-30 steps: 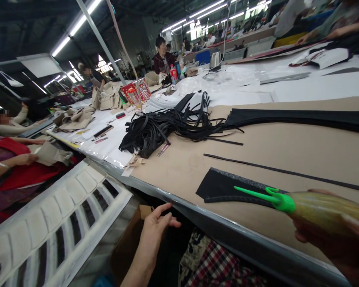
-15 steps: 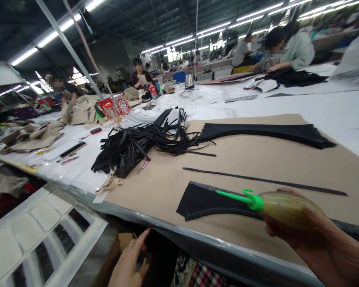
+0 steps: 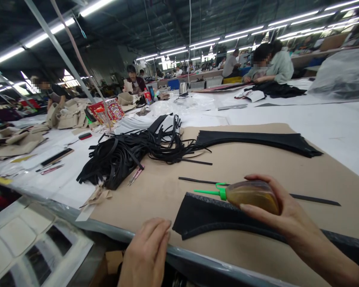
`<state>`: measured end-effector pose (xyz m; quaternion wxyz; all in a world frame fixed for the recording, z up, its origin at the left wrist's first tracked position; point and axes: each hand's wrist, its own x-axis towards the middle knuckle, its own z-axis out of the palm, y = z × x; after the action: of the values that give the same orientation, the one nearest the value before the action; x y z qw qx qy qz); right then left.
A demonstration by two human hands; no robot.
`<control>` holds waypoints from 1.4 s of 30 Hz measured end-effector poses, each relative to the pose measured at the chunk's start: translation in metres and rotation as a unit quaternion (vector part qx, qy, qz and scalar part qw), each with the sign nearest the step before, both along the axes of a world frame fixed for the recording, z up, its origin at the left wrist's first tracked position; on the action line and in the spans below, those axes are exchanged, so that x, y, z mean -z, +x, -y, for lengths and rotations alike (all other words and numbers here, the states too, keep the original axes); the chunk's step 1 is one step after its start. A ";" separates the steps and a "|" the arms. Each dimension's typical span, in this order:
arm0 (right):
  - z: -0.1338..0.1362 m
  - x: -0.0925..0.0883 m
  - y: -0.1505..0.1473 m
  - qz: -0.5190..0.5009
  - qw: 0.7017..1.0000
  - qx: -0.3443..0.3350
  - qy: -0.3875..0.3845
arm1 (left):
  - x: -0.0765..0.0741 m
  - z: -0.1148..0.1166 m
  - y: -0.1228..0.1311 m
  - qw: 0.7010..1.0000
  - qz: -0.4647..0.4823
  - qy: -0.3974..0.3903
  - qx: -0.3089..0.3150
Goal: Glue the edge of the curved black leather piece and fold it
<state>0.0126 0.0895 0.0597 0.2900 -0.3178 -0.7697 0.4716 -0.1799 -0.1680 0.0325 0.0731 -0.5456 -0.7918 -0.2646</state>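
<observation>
Amber, green-nozzled bottle [image 3: 254, 195] filled the curled right hand [image 3: 287, 211]; oversqueezing risked blotting the flared black panel [image 3: 206, 215]; left hand [image 3: 146, 247]: fingers together, grasp hidden.

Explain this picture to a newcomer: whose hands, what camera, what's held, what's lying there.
There is no machine: a person works bare-handed, seen from a camera worn on the head, looking forward and down. The right hand holds a rounded amber squeeze bottle with a green nozzle over a flat black piece with a curved edge. The left hand, visibly holding nothing, is at the near edge of the white-covered table, close to that piece's end. The brown sheet also bears a thin black strip and a layered black pile; a tangled heap of narrow black strips lies partly on it.
</observation>
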 end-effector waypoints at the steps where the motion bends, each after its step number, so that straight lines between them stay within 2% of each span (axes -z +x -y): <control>1: 0.000 -0.001 -0.005 0.005 1.000 -0.020 -0.010 | 0.000 -0.018 0.002 1.000 -0.005 0.009 0.025; 3: 0.001 -0.001 -0.013 0.020 0.998 -0.049 -0.033 | 0.005 -0.048 0.006 0.997 -0.028 0.010 0.070; 6: 0.000 0.002 -0.023 0.056 0.997 -0.044 0.004 | 0.023 -0.075 0.007 0.993 -0.062 -0.008 0.104; 9: -0.003 0.007 -0.029 0.082 0.995 -0.047 0.026 | 0.039 -0.080 0.004 0.990 -0.081 -0.032 0.114; 12: -0.006 0.011 -0.033 0.092 0.992 -0.065 0.052 | 0.048 -0.078 0.002 0.987 -0.091 -0.047 0.122; 23: -0.012 0.019 -0.042 0.075 0.988 -0.091 0.101 | 0.048 -0.079 0.002 0.984 -0.115 -0.085 0.110; 32: -0.016 0.018 -0.035 0.074 0.984 -0.117 0.111 | 0.047 -0.080 0.001 0.983 -0.113 -0.084 0.115; 42: -0.014 0.012 -0.045 0.059 0.980 -0.154 0.109 | 0.051 -0.078 0.001 0.986 -0.112 -0.075 0.095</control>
<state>-0.0320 0.1032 0.0478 0.2007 -0.1898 -0.8719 0.4044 -0.1788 -0.0895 -0.0183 0.0947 -0.6485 -0.7407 -0.1480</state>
